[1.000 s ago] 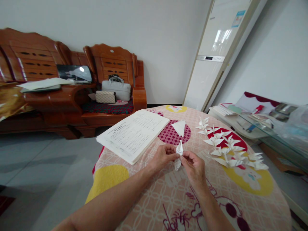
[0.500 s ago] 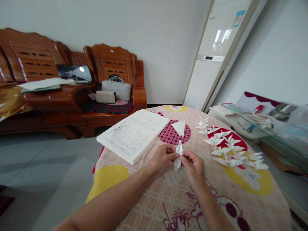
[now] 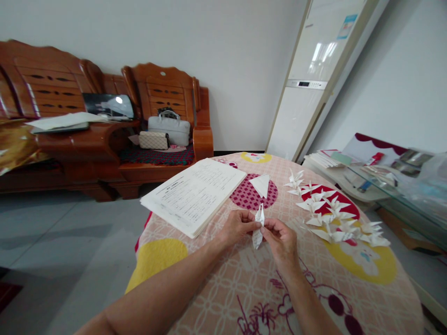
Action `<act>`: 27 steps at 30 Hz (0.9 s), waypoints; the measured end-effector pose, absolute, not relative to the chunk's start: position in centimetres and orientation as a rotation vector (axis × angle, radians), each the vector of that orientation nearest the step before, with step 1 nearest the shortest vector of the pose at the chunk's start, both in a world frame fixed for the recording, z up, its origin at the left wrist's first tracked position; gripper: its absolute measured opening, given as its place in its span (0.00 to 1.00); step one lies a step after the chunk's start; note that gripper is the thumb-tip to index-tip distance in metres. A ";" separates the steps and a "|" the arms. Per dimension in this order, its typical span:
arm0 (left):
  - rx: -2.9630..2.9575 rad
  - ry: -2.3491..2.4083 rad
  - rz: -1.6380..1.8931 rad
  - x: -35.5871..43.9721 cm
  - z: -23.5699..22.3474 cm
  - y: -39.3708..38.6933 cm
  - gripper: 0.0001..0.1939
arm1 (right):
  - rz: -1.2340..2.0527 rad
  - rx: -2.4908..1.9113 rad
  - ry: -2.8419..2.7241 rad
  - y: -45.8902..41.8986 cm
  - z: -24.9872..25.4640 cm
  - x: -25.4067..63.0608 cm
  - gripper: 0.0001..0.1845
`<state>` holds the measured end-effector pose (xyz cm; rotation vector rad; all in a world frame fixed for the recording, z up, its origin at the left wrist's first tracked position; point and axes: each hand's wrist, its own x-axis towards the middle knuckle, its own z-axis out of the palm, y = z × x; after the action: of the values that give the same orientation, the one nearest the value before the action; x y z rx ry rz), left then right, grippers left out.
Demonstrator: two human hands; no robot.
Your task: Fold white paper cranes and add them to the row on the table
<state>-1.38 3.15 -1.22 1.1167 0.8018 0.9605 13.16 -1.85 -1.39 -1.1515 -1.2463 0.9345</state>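
Between my two hands is a narrow piece of folded paper [image 3: 258, 238], white with print, pointed at its lower end and split into two tips at the top. My left hand [image 3: 239, 228] pinches it from the left, thumb across its middle. From the right, my right hand [image 3: 281, 236] pinches the same spot with thumb and fingers. Just beyond my hands a folded paper triangle [image 3: 260, 184] lies on the purple dotted circle of the tablecloth. Several folded paper cranes [image 3: 338, 214] are grouped to the right.
A stack of printed sheets [image 3: 193, 195] lies left of my hands on the round table with its patterned tablecloth [image 3: 223, 288]. At right stands a glass-topped side table [image 3: 380, 186] with papers and a plastic bag. Wooden chairs [image 3: 160, 88] and an air conditioner [image 3: 303, 93] stand behind.
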 end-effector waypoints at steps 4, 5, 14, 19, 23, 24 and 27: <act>1.149 0.796 0.946 -1.4 -1.4 3.2 0.15 | 0.960 -1.146 -1.202 -1.8 -1.4 13.0 0.10; 1.150 0.788 0.945 -1.4 -1.4 3.2 0.15 | 0.957 -1.156 -1.180 -1.7 -1.4 13.0 0.10; 1.087 0.665 0.967 -1.5 -0.9 2.9 0.14 | 0.886 -1.262 -1.149 -1.7 -1.2 13.1 0.13; 1.107 0.703 0.985 -1.4 -1.0 2.9 0.13 | 0.937 -1.247 -1.179 -1.8 -1.2 13.1 0.11; 1.206 0.798 1.006 -1.3 -1.1 2.9 0.12 | 0.958 -1.277 -1.186 -1.9 -1.4 13.0 0.11; 1.245 0.827 1.013 -1.3 -1.0 2.9 0.12 | 0.957 -1.287 -1.186 -1.9 -1.4 13.0 0.11; 1.321 0.880 1.029 -1.3 -0.8 2.8 0.12 | 0.950 -1.307 -1.182 -2.0 -1.3 13.0 0.11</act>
<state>-1.30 2.84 -0.82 1.3212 0.8800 1.0294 13.01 -1.98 -1.33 -1.3066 -1.1824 0.9498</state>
